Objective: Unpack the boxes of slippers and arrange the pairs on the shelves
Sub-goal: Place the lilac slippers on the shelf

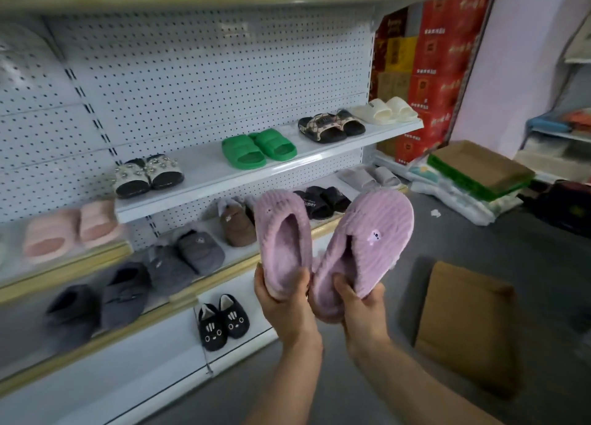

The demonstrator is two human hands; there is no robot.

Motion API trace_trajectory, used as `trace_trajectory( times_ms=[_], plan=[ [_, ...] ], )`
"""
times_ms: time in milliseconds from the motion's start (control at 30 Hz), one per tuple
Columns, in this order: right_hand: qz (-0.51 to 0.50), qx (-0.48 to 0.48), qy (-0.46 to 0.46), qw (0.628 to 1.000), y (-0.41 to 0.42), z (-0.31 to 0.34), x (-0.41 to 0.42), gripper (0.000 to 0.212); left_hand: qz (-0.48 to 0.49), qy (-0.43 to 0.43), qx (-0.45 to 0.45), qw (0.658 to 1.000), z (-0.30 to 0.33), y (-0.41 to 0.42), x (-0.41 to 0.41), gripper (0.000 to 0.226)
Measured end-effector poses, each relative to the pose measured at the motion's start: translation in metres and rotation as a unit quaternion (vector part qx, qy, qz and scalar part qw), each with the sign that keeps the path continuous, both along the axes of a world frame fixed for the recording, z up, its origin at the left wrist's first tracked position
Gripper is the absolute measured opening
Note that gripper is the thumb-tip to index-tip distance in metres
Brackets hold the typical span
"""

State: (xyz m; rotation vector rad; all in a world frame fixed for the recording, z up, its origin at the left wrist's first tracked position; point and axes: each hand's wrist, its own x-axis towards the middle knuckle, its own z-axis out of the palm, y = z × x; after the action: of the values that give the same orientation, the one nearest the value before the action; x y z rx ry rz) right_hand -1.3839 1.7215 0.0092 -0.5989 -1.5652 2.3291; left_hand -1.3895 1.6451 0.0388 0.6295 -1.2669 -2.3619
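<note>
Heels pinched, one lilac slipper (284,242) in my left hand (283,300), its mate (364,248) in my right hand (363,303), openings toward me, probably to match them before shelving.

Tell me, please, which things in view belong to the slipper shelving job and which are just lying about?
Part of the job:
- purple slippers, one in the left hand, one in the right hand
- white shelf with green slides
- fuzzy grey slippers
- cardboard box on the floor

Lying about:
- red cartons
- flattened cardboard on white bags
</note>
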Motion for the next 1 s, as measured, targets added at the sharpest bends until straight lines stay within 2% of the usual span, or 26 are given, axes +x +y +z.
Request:
trace_trajectory(
  times_ms=[67,167,267,400,533,700,800,933,1000],
  plan=[
    [0.016,0.013,-0.004,1.000,-0.028,0.000,-0.001,0.050,0.065,-0.010,-0.002,0.998,0.003,-0.018,-0.002,0.064],
    [0.053,0.017,-0.004,0.998,-0.069,0.003,-0.002,0.051,0.087,-0.020,-0.002,0.996,0.000,-0.062,-0.005,0.061],
    [0.104,-0.024,-0.009,0.994,-0.111,0.003,-0.001,0.061,0.022,-0.057,0.014,0.998,-0.014,-0.125,-0.005,0.054],
    [0.156,-0.161,-0.007,0.974,-0.169,0.008,-0.004,0.039,-0.121,-0.061,0.003,0.991,-0.013,-0.233,0.005,0.043],
    [0.186,-0.208,0.019,0.960,-0.230,0.019,-0.017,0.031,-0.164,-0.079,-0.044,0.982,-0.009,-0.345,0.006,0.036],
    [0.181,-0.192,-0.011,0.965,-0.283,0.011,-0.034,0.037,-0.121,-0.139,-0.075,0.980,-0.015,-0.459,-0.006,0.020],
    [0.204,-0.166,-0.033,0.964,-0.302,-0.002,-0.033,0.049,-0.121,-0.168,-0.121,0.971,-0.019,-0.501,-0.010,0.010],
    [0.285,-0.172,-0.044,0.942,-0.313,-0.010,-0.022,0.037,-0.137,-0.197,-0.167,0.956,-0.033,-0.527,-0.014,0.014],
    [0.324,-0.167,-0.063,0.929,-0.311,-0.013,-0.017,0.044,-0.137,-0.212,-0.155,0.955,-0.043,-0.531,-0.019,0.018]
  ],
)
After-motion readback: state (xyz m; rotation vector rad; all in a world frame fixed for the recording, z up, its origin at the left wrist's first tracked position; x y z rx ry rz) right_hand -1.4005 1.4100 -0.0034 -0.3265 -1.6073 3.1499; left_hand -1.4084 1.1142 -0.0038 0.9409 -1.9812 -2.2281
